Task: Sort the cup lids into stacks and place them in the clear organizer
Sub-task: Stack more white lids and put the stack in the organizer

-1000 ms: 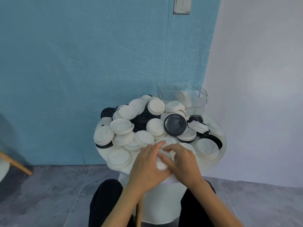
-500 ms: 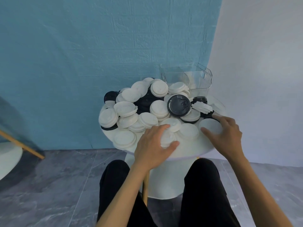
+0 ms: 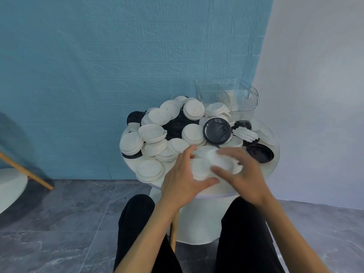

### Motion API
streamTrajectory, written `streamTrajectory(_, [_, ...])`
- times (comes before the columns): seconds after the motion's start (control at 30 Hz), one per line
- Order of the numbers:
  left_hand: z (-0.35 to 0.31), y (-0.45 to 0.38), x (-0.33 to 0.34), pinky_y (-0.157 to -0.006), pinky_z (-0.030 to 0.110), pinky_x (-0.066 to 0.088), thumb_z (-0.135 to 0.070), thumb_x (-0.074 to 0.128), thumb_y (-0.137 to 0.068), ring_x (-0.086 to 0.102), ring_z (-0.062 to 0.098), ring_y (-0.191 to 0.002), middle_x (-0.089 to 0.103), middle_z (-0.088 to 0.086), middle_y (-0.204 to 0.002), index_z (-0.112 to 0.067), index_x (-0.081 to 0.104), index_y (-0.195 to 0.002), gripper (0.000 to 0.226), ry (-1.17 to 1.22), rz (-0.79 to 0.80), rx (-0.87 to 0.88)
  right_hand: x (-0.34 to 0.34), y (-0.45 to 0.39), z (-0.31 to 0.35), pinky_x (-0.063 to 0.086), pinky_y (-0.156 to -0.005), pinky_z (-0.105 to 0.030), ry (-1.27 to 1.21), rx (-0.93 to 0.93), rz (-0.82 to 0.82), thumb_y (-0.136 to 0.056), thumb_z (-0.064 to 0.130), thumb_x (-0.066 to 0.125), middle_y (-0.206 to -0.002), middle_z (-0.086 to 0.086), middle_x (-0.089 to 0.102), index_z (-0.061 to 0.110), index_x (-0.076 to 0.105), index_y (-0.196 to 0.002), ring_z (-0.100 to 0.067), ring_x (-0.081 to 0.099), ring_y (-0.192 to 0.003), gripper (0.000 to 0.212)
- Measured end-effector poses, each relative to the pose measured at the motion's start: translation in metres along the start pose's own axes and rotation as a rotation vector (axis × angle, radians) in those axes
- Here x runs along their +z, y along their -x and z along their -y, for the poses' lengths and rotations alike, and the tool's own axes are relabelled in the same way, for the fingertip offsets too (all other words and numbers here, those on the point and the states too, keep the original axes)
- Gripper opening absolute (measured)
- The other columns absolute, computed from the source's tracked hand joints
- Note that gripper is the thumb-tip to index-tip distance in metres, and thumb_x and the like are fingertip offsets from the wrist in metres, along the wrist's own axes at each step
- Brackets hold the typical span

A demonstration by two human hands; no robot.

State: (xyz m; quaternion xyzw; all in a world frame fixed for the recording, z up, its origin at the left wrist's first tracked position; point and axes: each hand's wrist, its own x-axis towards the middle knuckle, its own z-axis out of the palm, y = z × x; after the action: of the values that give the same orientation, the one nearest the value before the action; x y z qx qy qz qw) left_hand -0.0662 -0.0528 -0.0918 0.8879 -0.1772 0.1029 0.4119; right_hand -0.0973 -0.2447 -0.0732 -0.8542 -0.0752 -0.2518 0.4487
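A heap of white and black cup lids [image 3: 157,133] covers a small round white table [image 3: 272,166]. My left hand [image 3: 183,178] grips a white lid stack [image 3: 200,169] at the table's near edge. My right hand [image 3: 244,174] carries another white lid [image 3: 221,159], tilted, just above that stack; it is blurred by motion. A large black lid [image 3: 216,131] lies on top of the heap behind my hands. The clear organizer [image 3: 244,101] stands at the table's far right with nothing visible inside.
A black lid [image 3: 260,152] lies to the right of my right hand. Blue wall behind the table, white wall to the right. My knees in black trousers sit under the table's near edge. A wooden leg and white seat [image 3: 11,184] are at left.
My right hand picked a white lid from the right side of the table and brought it left over the stack in my left hand. A black lid now shows where it lay.
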Motion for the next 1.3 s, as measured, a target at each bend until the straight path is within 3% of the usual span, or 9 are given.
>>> streamTrajectory(0.1, [0.003, 0.0, -0.002, -0.085, 0.039, 0.054, -0.056, 0.083, -0.071, 0.06, 0.012, -0.113, 0.044, -0.019, -0.142, -0.051, 0.02, -0.147, 0.099, -0.014, 0.014, 0.025, 0.024, 0.0, 0.008, 0.04, -0.105, -0.023, -0.015, -0.012, 0.215, -0.07, 0.052, 0.084, -0.123, 0.021, 0.063, 0.035, 0.073, -0.113, 0.002, 0.056, -0.121, 0.047])
streamTrajectory(0.27, [0.008, 0.0, -0.004, -0.084, 0.026, 0.05, -0.052, 0.082, -0.072, 0.059, 0.003, -0.104, 0.046, -0.024, -0.141, -0.05, 0.033, -0.144, 0.088, -0.019, 0.065, 0.065, 0.037, -0.005, 0.004, 0.027, -0.116, -0.035, 0.035, 0.012, 0.272, -0.072, 0.063, 0.077, -0.129, 0.027, 0.056, 0.039, 0.072, -0.117, -0.001, 0.046, -0.13, 0.051])
streamTrajectory(0.4, [0.007, 0.001, -0.004, -0.085, 0.018, 0.045, -0.053, 0.076, -0.078, 0.057, -0.001, -0.113, 0.051, -0.026, -0.137, -0.049, 0.041, -0.142, 0.073, -0.017, 0.062, 0.073, 0.037, -0.003, 0.0, 0.023, -0.108, -0.025, 0.118, -0.028, 0.305, -0.08, 0.068, 0.064, -0.131, 0.028, 0.052, 0.042, 0.07, -0.121, -0.001, 0.038, -0.128, 0.048])
streamTrajectory(0.53, [0.005, 0.002, -0.001, -0.09, 0.03, 0.051, -0.068, 0.069, -0.081, 0.056, 0.0, -0.114, 0.049, -0.027, -0.135, -0.05, 0.043, -0.137, 0.064, -0.042, 0.049, 0.063, 0.023, -0.006, -0.008, 0.038, -0.093, -0.015, -0.024, -0.02, 0.038, -0.092, 0.034, 0.071, -0.121, 0.018, 0.058, 0.034, 0.075, -0.109, 0.0, 0.054, -0.114, 0.017])
streamTrajectory(0.6, [0.005, 0.001, 0.001, -0.09, 0.033, 0.051, -0.07, 0.068, -0.081, 0.055, 0.003, -0.113, 0.049, -0.025, -0.131, -0.049, 0.045, -0.132, 0.061, -0.057, 0.051, 0.061, 0.012, -0.012, -0.023, 0.042, -0.092, -0.025, 0.073, 0.03, -0.112, -0.088, 0.021, 0.077, -0.115, 0.016, 0.059, 0.033, 0.073, -0.107, -0.004, 0.057, -0.104, 0.023])
streamTrajectory(0.67, [0.007, 0.0, 0.002, -0.091, 0.034, 0.051, -0.07, 0.068, -0.081, 0.053, 0.004, -0.116, 0.05, -0.024, -0.129, -0.047, 0.048, -0.13, 0.058, -0.063, 0.056, 0.066, 0.007, -0.015, -0.035, 0.041, -0.101, -0.037, 0.261, 0.108, -0.045, -0.08, 0.031, 0.082, -0.12, 0.011, 0.058, 0.034, 0.07, -0.116, -0.016, 0.056, -0.109, 0.038])
streamTrajectory(1.03, [0.008, -0.001, -0.003, -0.095, 0.029, 0.048, -0.068, 0.071, -0.08, 0.05, -0.005, -0.121, 0.042, -0.032, -0.134, -0.049, 0.051, -0.133, 0.06, -0.012, 0.094, 0.052, -0.008, -0.007, -0.028, 0.046, -0.093, -0.031, 0.239, 0.191, -0.012, -0.069, 0.043, 0.088, -0.115, 0.018, 0.068, 0.036, 0.063, -0.129, -0.011, 0.06, -0.108, 0.065])
streamTrajectory(1.17, [0.005, -0.001, -0.005, -0.099, 0.03, 0.047, -0.069, 0.074, -0.077, 0.05, -0.004, -0.122, 0.043, -0.032, -0.135, -0.051, 0.048, -0.137, 0.068, 0.0, 0.094, 0.038, -0.016, -0.002, -0.005, 0.047, -0.082, -0.022, -0.044, 0.168, -0.127, -0.07, 0.026, 0.09, -0.113, 0.019, 0.068, 0.035, 0.067, -0.118, -0.001, 0.061, -0.103, 0.054])
streamTrajectory(1.3, [0.004, -0.001, -0.008, -0.1, 0.031, 0.048, -0.069, 0.078, -0.072, 0.049, -0.001, -0.127, 0.047, -0.029, -0.142, -0.053, 0.035, -0.144, 0.085, 0.052, 0.074, 0.032, 0.007, 0.0, 0.015, 0.042, -0.081, -0.01, -0.03, 0.011, 0.04, -0.068, 0.026, 0.091, -0.111, 0.019, 0.067, 0.035, 0.071, -0.103, -0.001, 0.06, -0.106, 0.041])
